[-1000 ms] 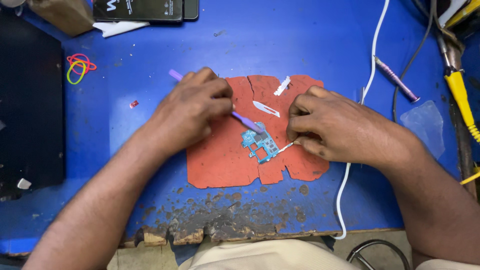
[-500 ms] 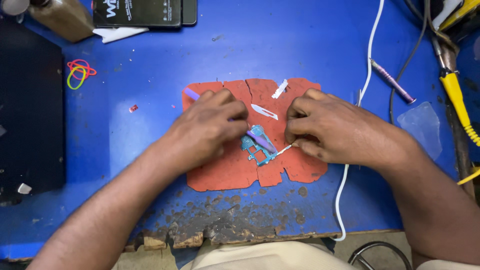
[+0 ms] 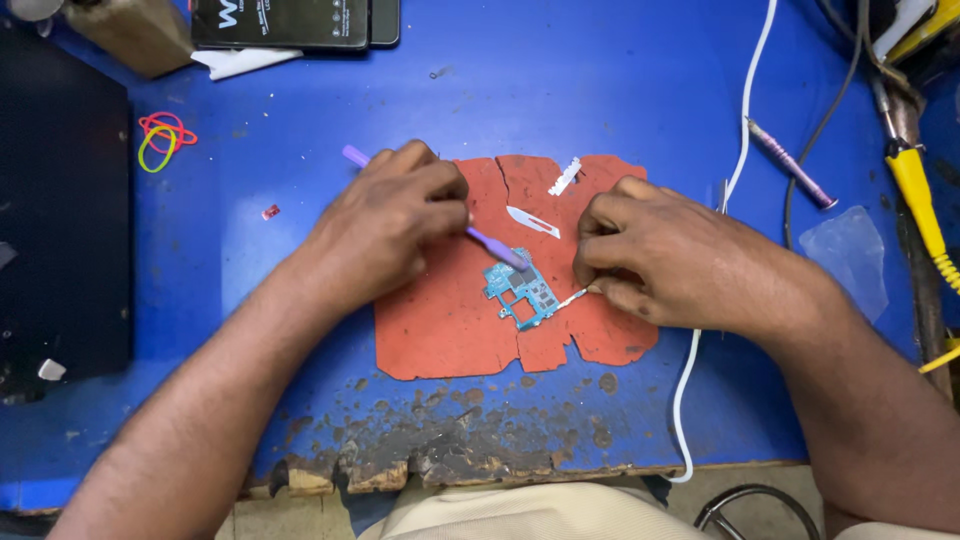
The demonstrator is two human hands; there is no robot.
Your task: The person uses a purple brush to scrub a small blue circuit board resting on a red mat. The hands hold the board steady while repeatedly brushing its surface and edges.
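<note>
A small blue-green circuit board (image 3: 520, 292) lies on a cracked red-orange mat (image 3: 440, 330) in the middle of the blue table. My left hand (image 3: 385, 225) grips a thin purple brush (image 3: 487, 243) whose tip rests on the board's upper edge. My right hand (image 3: 665, 255) pinches metal tweezers (image 3: 574, 297) whose points touch the board's right side. A loose scalpel blade (image 3: 532, 221) and a small white toothed strip (image 3: 564, 177) lie on the mat above the board.
A white cable (image 3: 745, 130) runs down the table's right side, beside a purple-handled tool (image 3: 792, 164), a clear plastic piece (image 3: 848, 256) and a yellow-handled tool (image 3: 925, 210). Coloured rubber bands (image 3: 162, 138) lie at upper left, a black slab (image 3: 60, 210) at far left, a dark box (image 3: 290, 22) at top. The front edge is charred and chipped.
My left hand has slid back left and up, drawing the purple brush across the board so its handle sticks out again. The right hand and tweezers have hardly moved.
</note>
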